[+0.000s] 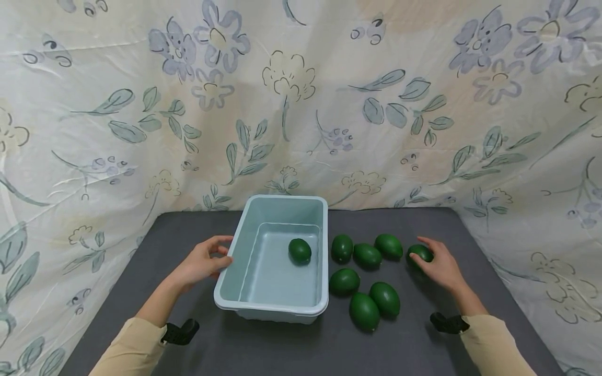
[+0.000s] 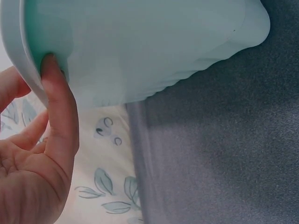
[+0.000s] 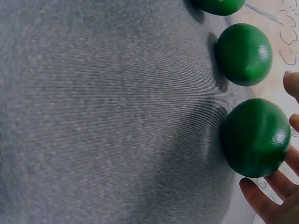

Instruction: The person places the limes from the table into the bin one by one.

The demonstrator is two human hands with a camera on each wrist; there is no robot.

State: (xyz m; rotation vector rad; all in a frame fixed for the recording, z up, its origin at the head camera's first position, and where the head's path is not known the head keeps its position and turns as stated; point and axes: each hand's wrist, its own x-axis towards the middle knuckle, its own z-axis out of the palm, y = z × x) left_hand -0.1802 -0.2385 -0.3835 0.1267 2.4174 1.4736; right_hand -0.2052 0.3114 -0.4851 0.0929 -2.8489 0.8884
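Note:
My left hand (image 1: 205, 263) grips the left side rim of a pale blue plastic bin (image 1: 270, 308). In the left wrist view, a digit (image 2: 58, 100) lies against the bin's outer wall under the lip. One green lime (image 1: 299, 251) sits inside the bin, toward its right side. At the right, my right hand (image 1: 442, 265) reaches around another lime (image 1: 419, 254) that rests on the table. The right wrist view shows the fingers spread about this lime (image 3: 256, 137), with the thumb (image 3: 292, 85) standing off from it.
Several more limes (image 1: 368, 256) lie on the dark grey table (image 1: 263, 344) between the bin and my right hand. A floral cloth (image 1: 301, 130) hangs behind the table. Black straps (image 1: 181, 332) circle both wrists over beige sleeves.

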